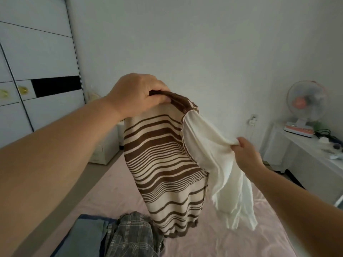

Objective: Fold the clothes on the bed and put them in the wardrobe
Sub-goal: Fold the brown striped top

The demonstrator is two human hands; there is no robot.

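Note:
My left hand grips the brown collar of a brown-and-cream striped top and holds it up over the bed. The top hangs down, its hem near the sheet. My right hand pinches the top's plain white side part, pulled out to the right, its loose end dangling. On the bed at the bottom left lie a grey plaid garment and a blue-grey garment. The wardrobe, white with a black panel and gold knobs, stands at the left with its doors shut.
A white bedside cabinet sits beyond the bed by the wardrobe. At the right a white table carries a fan, cables and small items. A wall socket with a plug is beside it.

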